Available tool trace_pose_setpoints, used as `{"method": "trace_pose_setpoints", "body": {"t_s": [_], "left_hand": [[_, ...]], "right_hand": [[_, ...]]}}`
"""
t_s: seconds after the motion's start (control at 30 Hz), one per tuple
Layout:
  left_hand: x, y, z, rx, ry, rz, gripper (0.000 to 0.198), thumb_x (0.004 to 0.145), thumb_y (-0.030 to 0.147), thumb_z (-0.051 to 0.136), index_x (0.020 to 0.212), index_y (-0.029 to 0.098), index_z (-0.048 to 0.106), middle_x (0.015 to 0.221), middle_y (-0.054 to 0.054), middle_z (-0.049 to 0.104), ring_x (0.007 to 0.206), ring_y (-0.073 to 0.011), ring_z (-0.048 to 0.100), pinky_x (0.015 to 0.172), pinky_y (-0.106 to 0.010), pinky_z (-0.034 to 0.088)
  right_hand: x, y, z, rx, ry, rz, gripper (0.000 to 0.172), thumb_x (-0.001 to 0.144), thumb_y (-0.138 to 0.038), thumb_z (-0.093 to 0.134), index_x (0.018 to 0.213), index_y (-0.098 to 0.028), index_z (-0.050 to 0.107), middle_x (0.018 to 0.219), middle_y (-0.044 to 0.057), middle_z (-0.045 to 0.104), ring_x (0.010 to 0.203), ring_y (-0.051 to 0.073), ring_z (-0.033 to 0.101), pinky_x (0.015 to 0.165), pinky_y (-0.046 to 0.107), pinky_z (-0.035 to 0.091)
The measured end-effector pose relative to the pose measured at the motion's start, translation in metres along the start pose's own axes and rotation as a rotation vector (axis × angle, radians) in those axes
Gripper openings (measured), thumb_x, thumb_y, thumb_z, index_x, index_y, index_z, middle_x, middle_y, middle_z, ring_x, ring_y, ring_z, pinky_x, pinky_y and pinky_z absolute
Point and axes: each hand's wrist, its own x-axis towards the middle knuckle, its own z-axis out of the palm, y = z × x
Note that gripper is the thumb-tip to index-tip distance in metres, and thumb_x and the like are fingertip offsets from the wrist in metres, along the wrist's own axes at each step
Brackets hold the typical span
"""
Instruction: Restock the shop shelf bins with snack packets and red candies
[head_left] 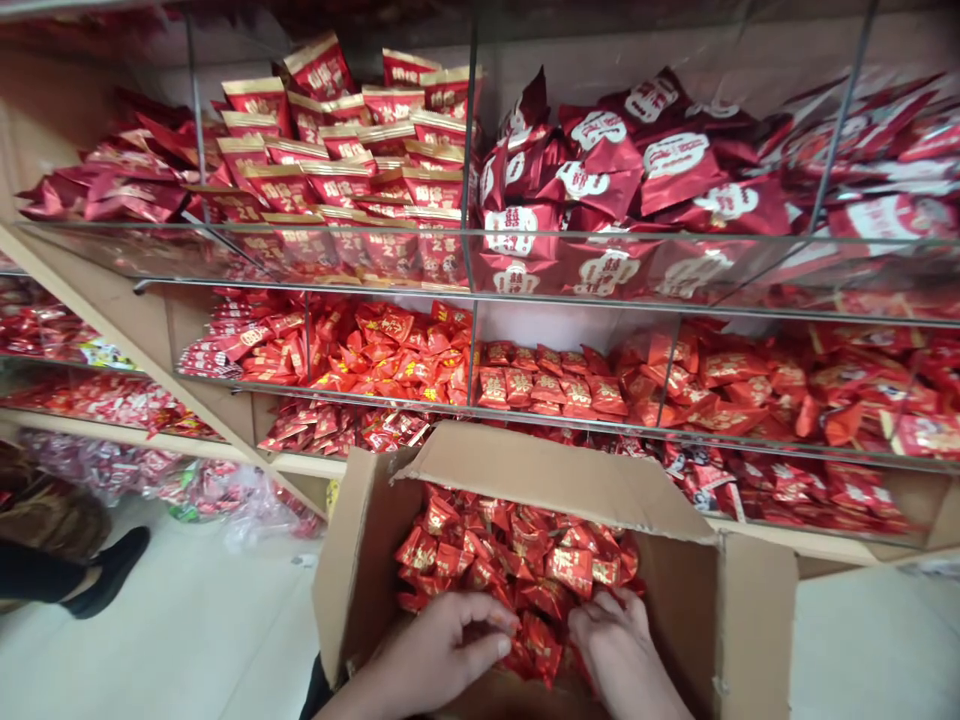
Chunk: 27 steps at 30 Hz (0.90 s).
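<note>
An open cardboard box [757, 620] holds a heap of small red foil packets [570, 568] with gold print. My left hand [450, 645] reaches in from the left, its thumb and curved fingers apart, fingertips beside a red packet [538, 645] near the heap's front. On the other side, my right hand [615, 635] lies on the packets with its fingers curled down. Its fingertips are partly hidden, and what they grip cannot be made out. A gap with several packets separates the two hands.
Behind the box stands a shelf with clear dividers [471, 150]. It carries gold-edged red packets [345, 185], dark red packets [675, 155] and bright red packets [405, 345]. Plastic bags [255, 505] lie on the floor at left, near another person's black shoe [112, 572].
</note>
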Motion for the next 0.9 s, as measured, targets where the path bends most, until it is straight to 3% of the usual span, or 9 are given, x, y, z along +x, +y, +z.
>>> {"method": "trace_pose_setpoints", "body": {"t_s": [0.13,0.23,0.4,0.5,0.57,0.7,0.8,0.9], "left_hand": [[0.007,0.003,0.003,-0.026,0.077,-0.002,0.029,0.077,0.034,0.05,0.098,0.018,0.062,0.094,-0.004,0.065,0.084,-0.0158,0.057,0.077,-0.026,0.043],[0.013,0.006,0.007,-0.04,0.106,0.025,0.029,0.078,0.032,0.049,0.1,0.017,0.061,0.094,-0.004,0.065,0.083,-0.0158,0.057,0.076,-0.027,0.044],[0.017,0.009,0.008,-0.027,0.075,0.077,0.026,0.078,0.03,0.048,0.098,0.019,0.062,0.092,-0.003,0.065,0.083,-0.015,0.056,0.076,-0.026,0.043],[0.016,0.007,0.003,-0.057,0.097,0.063,0.027,0.079,0.031,0.048,0.098,0.018,0.06,0.091,-0.003,0.064,0.081,-0.0147,0.056,0.074,-0.026,0.043],[0.016,0.004,-0.001,-0.069,0.111,0.042,0.027,0.079,0.032,0.048,0.097,0.016,0.06,0.089,-0.003,0.064,0.079,-0.0142,0.056,0.073,-0.026,0.043],[0.019,0.0,-0.003,-0.098,0.137,0.058,0.028,0.08,0.033,0.048,0.097,0.014,0.059,0.089,-0.004,0.064,0.079,-0.014,0.056,0.075,-0.027,0.043],[0.023,-0.002,-0.001,-0.122,0.145,0.067,0.03,0.079,0.034,0.049,0.1,0.014,0.058,0.093,-0.005,0.063,0.083,-0.0147,0.056,0.078,-0.029,0.042],[0.026,-0.003,0.002,-0.121,0.115,0.064,0.029,0.079,0.033,0.049,0.099,0.014,0.059,0.093,-0.005,0.063,0.085,-0.0148,0.056,0.08,-0.029,0.042]], "right_hand": [[0.001,0.002,-0.023,0.184,0.032,0.006,0.026,0.085,-0.02,0.037,0.078,-0.02,0.062,0.077,0.004,0.064,0.075,0.017,0.057,0.073,0.03,0.038],[0.005,-0.004,-0.027,0.239,0.035,-0.077,0.023,0.082,-0.023,0.043,0.098,-0.019,0.059,0.097,0.008,0.061,0.089,0.019,0.055,0.079,0.028,0.04],[0.013,-0.013,-0.007,0.145,0.023,-0.079,0.025,0.083,-0.016,0.036,0.08,-0.019,0.061,0.082,0.006,0.058,0.078,0.017,0.055,0.074,0.028,0.041],[0.019,-0.011,0.0,0.177,0.049,-0.036,0.021,0.083,-0.022,0.04,0.092,-0.018,0.059,0.093,0.008,0.057,0.082,0.017,0.056,0.072,0.027,0.042],[0.022,-0.007,-0.002,0.196,0.034,-0.024,0.02,0.083,-0.024,0.04,0.09,-0.017,0.058,0.095,0.008,0.057,0.08,0.017,0.056,0.07,0.026,0.042],[0.025,0.004,-0.013,0.249,0.019,-0.003,0.026,0.086,-0.021,0.033,0.08,-0.017,0.057,0.082,0.006,0.057,0.075,0.015,0.055,0.07,0.025,0.041],[0.021,0.008,-0.014,0.242,-0.061,-0.024,0.017,0.081,-0.024,0.045,0.088,-0.016,0.057,0.087,0.007,0.058,0.08,0.016,0.055,0.072,0.025,0.041],[0.013,0.006,-0.006,0.167,-0.078,-0.053,0.029,0.076,-0.018,0.05,0.104,-0.013,0.054,0.1,0.011,0.056,0.093,0.019,0.053,0.078,0.027,0.041]]}}
